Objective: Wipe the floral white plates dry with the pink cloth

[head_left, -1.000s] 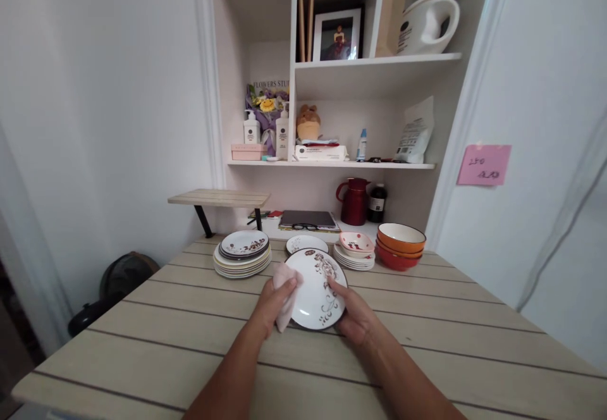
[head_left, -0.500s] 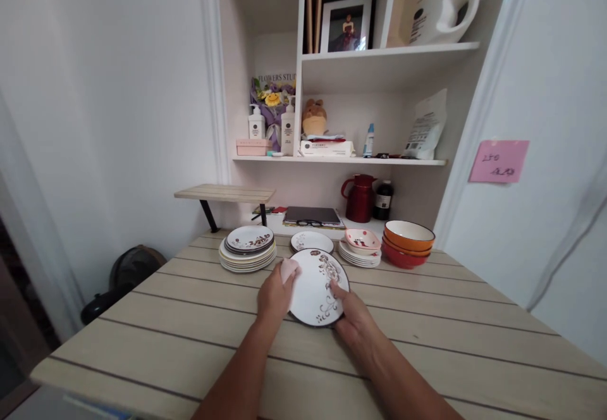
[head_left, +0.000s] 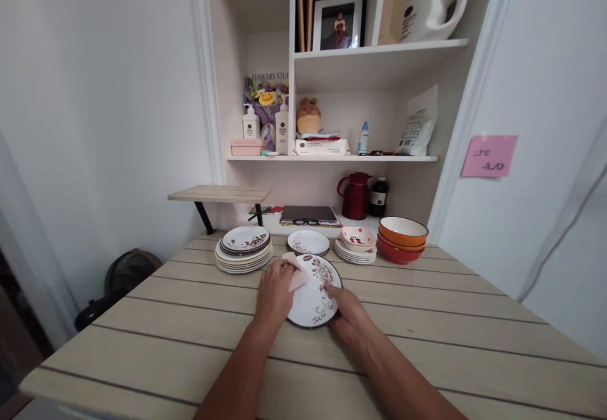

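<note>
A white plate [head_left: 308, 303] with a dark rim and brown flower pattern is held above the table in front of me. My right hand [head_left: 348, 312] grips its right edge, thumb on top and the other fingers hidden beneath. My left hand [head_left: 275, 290] presses a pale pink cloth [head_left: 298, 276] against the plate's upper left part. Just behind lies another patterned plate [head_left: 308, 241], on the table. To the left stands a stack of plates [head_left: 244, 255], with dark-rimmed ones on top of pale ones.
On the wooden table [head_left: 190, 338], small white plates [head_left: 355, 255] carry a pink bowl [head_left: 358, 236], beside stacked orange and red bowls [head_left: 402, 241]. A small raised shelf [head_left: 220, 194] stands at the back left. Behind are a laptop [head_left: 307, 214], a red jug [head_left: 355, 195] and a dark bottle [head_left: 378, 197].
My left hand has slid the cloth over the plate's upper left, and more of the cloth shows now. The right hand keeps its grip. The whole view has shifted slightly.
</note>
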`<action>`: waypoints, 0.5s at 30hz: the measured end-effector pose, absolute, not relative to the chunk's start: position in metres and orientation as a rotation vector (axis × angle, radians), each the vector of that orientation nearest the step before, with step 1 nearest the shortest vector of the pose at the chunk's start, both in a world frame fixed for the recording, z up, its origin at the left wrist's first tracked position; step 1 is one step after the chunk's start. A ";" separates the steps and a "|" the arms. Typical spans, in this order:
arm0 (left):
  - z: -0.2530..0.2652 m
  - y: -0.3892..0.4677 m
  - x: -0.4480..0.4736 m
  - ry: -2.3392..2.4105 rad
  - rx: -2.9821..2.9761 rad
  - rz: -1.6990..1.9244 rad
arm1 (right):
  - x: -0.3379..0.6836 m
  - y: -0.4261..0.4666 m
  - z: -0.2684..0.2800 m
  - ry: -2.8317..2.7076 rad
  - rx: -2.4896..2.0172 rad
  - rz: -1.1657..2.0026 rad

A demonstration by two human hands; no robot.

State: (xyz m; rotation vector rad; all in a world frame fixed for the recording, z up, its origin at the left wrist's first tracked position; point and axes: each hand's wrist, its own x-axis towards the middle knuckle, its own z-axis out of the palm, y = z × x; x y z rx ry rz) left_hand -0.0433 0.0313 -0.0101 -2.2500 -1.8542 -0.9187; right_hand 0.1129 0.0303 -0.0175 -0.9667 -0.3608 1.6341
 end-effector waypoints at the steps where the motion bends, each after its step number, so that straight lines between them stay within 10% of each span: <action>1: -0.010 0.030 -0.042 -1.822 -2.277 -0.910 | 0.113 0.031 -0.017 -0.355 -0.967 1.636; 15: -0.013 0.025 -0.040 -1.672 -2.861 -0.901 | 0.137 0.047 -0.012 -0.299 -0.955 1.652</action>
